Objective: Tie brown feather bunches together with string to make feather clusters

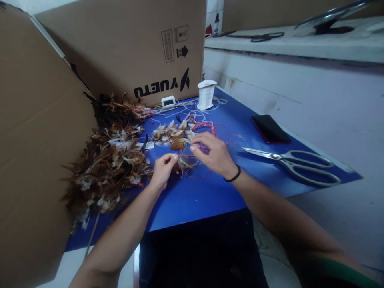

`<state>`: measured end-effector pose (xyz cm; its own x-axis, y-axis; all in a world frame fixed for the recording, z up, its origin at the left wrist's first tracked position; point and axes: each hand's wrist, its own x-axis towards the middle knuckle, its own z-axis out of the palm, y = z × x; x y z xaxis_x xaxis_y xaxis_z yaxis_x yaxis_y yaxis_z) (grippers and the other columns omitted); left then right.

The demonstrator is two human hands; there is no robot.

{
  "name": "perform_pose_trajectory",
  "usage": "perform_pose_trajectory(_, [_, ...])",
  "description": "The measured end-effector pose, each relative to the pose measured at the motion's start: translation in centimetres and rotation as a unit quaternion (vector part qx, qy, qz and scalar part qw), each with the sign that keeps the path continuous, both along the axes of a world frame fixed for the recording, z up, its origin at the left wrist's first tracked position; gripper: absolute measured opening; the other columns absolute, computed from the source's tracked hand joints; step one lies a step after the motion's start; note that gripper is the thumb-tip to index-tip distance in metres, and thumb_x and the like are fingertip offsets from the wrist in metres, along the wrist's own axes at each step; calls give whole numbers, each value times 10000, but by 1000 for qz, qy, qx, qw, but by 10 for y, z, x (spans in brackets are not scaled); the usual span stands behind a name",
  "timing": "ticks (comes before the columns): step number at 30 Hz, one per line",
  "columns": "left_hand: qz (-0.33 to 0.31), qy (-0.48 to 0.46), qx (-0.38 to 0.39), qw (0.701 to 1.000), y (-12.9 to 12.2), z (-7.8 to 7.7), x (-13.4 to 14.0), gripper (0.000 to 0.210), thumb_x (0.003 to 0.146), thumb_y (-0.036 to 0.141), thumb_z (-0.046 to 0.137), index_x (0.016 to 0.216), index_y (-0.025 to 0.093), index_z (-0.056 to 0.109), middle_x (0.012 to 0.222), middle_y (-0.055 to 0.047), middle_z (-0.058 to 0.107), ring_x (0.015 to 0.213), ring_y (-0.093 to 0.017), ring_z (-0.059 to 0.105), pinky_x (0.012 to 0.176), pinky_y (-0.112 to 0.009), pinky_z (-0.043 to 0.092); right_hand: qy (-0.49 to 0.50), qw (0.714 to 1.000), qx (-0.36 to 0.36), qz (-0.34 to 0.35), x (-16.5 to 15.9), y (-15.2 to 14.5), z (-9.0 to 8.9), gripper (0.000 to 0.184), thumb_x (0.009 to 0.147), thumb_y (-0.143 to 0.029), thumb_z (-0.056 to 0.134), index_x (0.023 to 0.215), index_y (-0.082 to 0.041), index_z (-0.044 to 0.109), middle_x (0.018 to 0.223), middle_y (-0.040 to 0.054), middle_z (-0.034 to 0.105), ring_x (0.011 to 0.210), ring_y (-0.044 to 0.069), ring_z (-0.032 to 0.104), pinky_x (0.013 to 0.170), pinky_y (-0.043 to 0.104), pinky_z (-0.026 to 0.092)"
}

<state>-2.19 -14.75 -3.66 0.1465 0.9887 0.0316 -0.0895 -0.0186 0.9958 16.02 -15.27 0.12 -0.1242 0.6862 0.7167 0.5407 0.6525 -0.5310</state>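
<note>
Left hand (163,170) is pinched shut on a small feather bundle (183,162), thumb and fingers clamped at its near end. Right hand (214,154) is closed too, fingertips gripping red thread (210,127) just above the same bundle; looks like the thread is being taken round the quills, though the wrap itself is too small to make out

Bundle sits mid-table on the blue tabletop (204,192), between the two hands, just off the surface or resting on it, can't tell which. Long axis runs roughly left-right across the view, quill end toward the left hand, tips fanning out toward the right hand and slightly away

Progress, judging by layout: big heap of tied feather clusters (111,160) stacked at left against the cardboard flap (39,132), so a good batch reads as done. Smaller loose feather pile (171,134) just behind the hands reads as stock left to bind. Current bundle looks mid-tie, not yet cut free

Scissors (297,162) lie well apart to the right, untouched. White thread spool (206,94) stands upright at the back, near the cardboard box (135,44). Black phone (270,129) flat beside the scissors
</note>
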Motion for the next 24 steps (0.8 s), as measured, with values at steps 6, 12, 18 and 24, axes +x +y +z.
perform_pose_trajectory(6, [-1,47,44,998,5,-4,-4,265,756,423,627,707,163,618,561,23,548,439,-71,462,409,-202,393,-70,975,15,-211,96,-27,10,126,804,-227,532,892,-233,623,879,52,647,820,201,608,777,361,477])
perform_pose_trajectory(12, [1,30,7,1000,7,-3,-4,271,698,416,678,725,154,609,518,42,529,416,-65,447,385,-177,346,-264,898,-117,-331,193,-73,-31,134,769,-196,519,837,-188,634,868,72,671,817,210,611,746,335,467])
perform_pose_trajectory(18, [-18,2,-74,997,1,7,-3,272,670,400,696,741,160,591,519,57,520,398,-52,426,383,-156,340,-307,879,-228,-284,218,-83,-40,271,757,-101,420,945,-160,606,1036,96,643,983,210,570,860,323,421])
perform_pose_trajectory(24, [-37,2,-64,997,-1,9,-3,290,674,421,693,709,155,581,517,58,511,418,-49,434,400,-154,343,-308,882,-278,-224,220,-88,-21,258,628,-129,513,878,-185,535,872,57,591,786,178,533,718,277,414])
